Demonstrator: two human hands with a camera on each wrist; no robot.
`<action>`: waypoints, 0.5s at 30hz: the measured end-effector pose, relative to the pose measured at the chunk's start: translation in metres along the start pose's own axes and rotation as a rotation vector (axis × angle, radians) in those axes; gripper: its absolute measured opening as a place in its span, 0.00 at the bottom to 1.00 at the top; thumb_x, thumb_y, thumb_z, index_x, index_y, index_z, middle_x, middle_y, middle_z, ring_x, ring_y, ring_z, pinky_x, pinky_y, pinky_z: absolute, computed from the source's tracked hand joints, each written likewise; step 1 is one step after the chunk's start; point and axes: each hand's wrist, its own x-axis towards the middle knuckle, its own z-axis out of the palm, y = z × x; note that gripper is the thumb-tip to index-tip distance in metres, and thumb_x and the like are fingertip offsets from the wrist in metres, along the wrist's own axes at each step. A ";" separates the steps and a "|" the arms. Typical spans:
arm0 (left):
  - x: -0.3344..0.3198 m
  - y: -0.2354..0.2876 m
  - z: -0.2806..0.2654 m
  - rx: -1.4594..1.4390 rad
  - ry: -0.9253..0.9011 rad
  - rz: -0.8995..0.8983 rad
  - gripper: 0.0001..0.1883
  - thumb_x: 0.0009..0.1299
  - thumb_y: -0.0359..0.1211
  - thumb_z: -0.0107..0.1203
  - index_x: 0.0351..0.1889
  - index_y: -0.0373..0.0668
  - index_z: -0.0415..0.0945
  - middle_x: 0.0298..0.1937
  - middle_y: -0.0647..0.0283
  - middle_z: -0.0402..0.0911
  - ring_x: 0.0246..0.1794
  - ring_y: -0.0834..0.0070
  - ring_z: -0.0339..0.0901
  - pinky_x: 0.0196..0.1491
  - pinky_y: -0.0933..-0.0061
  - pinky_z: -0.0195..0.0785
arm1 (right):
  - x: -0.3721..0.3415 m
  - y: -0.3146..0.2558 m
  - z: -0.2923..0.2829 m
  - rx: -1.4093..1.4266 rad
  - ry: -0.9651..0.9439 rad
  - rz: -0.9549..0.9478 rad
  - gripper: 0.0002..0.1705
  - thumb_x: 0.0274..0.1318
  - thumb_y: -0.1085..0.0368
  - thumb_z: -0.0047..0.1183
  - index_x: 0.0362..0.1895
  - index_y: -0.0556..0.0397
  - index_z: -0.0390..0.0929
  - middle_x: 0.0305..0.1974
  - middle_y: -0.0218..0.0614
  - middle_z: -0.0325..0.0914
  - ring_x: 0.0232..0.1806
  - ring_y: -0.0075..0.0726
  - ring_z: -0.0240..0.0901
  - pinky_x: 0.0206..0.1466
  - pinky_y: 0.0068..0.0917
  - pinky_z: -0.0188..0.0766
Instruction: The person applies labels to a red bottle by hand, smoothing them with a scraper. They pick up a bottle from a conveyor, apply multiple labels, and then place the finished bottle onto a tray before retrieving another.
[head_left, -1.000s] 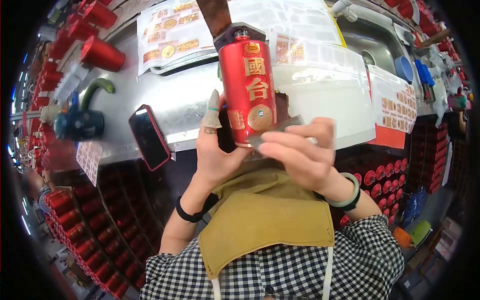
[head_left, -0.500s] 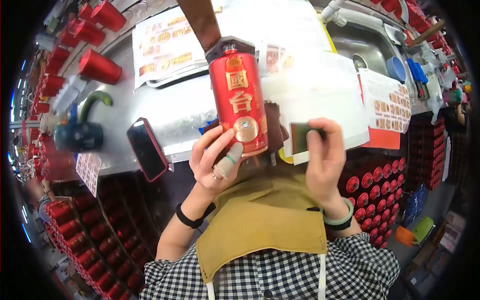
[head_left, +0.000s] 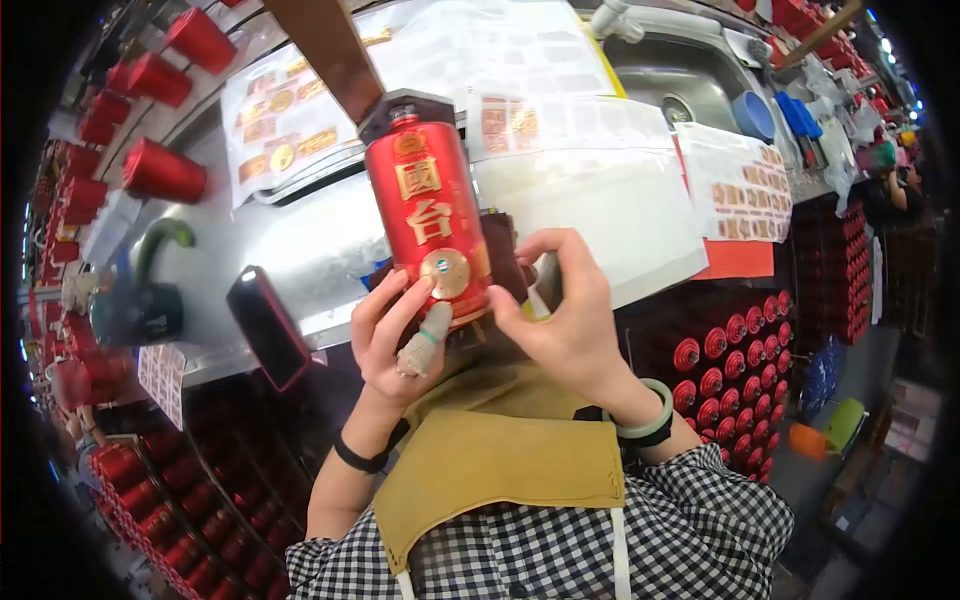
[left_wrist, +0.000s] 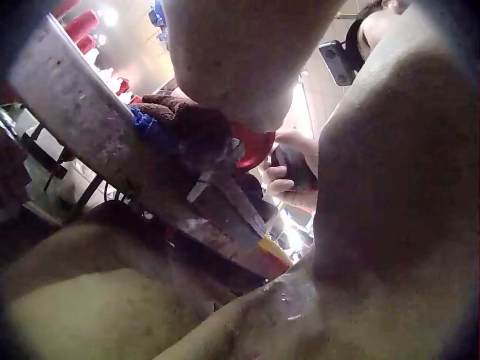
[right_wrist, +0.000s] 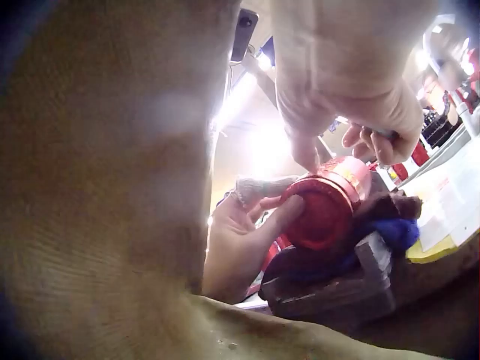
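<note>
A red bottle [head_left: 425,210] with gold characters and a round gold seal lies with its neck toward a dark angular support [head_left: 408,105]. My left hand [head_left: 395,345] grips its base end, two fingers over the front near the seal; one finger wears a pale fabric cover [head_left: 425,340]. In the right wrist view the left thumb lies against the bottle's round base [right_wrist: 319,217]. My right hand [head_left: 570,315] touches the bottle's lower right side with its thumb. Its curled fingers hold a small dark flat piece [left_wrist: 298,169], mostly hidden by the hand.
Brown cloth [head_left: 500,240] lies under the bottle. A phone [head_left: 267,325] lies on the metal table to the left, near a dark green pot [head_left: 140,315]. Gold label sheets [head_left: 285,120] are at the back, white sheets [head_left: 600,215] to the right. A sink [head_left: 670,80] is at back right.
The left hand has shifted its grip, bringing fingers over the bottle's front. The right hand, with the flat piece, moved off to the right and then came back, thumb against the bottle's side.
</note>
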 end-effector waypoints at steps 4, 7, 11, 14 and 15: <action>-0.001 -0.001 -0.001 -0.005 -0.015 0.005 0.16 0.57 0.19 0.70 0.43 0.45 0.85 0.58 0.59 0.85 0.60 0.53 0.80 0.59 0.60 0.79 | 0.000 -0.005 0.000 0.027 -0.017 -0.042 0.22 0.53 0.68 0.69 0.50 0.57 0.75 0.44 0.44 0.78 0.46 0.47 0.79 0.51 0.37 0.76; -0.001 -0.002 -0.002 -0.017 -0.018 0.003 0.17 0.57 0.19 0.70 0.43 0.45 0.85 0.58 0.60 0.84 0.60 0.53 0.80 0.58 0.59 0.80 | 0.001 -0.004 0.003 -0.010 -0.002 -0.006 0.20 0.54 0.70 0.68 0.50 0.57 0.76 0.44 0.44 0.78 0.46 0.47 0.80 0.51 0.37 0.76; -0.005 -0.003 0.000 -0.018 0.007 -0.016 0.18 0.56 0.19 0.69 0.43 0.46 0.86 0.59 0.59 0.81 0.59 0.52 0.79 0.57 0.59 0.80 | 0.003 0.002 -0.002 -0.022 0.075 0.031 0.17 0.55 0.73 0.64 0.50 0.58 0.76 0.43 0.43 0.79 0.45 0.44 0.80 0.51 0.36 0.75; -0.004 -0.002 0.003 0.013 0.017 0.017 0.17 0.57 0.22 0.70 0.45 0.47 0.87 0.60 0.58 0.79 0.61 0.53 0.77 0.59 0.57 0.79 | 0.002 0.006 -0.002 0.061 0.050 0.067 0.16 0.58 0.73 0.63 0.50 0.57 0.76 0.42 0.41 0.79 0.43 0.40 0.79 0.50 0.34 0.75; -0.003 0.000 0.003 0.039 0.023 0.052 0.17 0.59 0.25 0.72 0.46 0.49 0.88 0.62 0.59 0.78 0.62 0.56 0.75 0.60 0.56 0.79 | 0.002 0.006 -0.002 0.063 0.046 0.068 0.16 0.58 0.73 0.63 0.50 0.57 0.76 0.42 0.41 0.79 0.43 0.40 0.79 0.50 0.34 0.75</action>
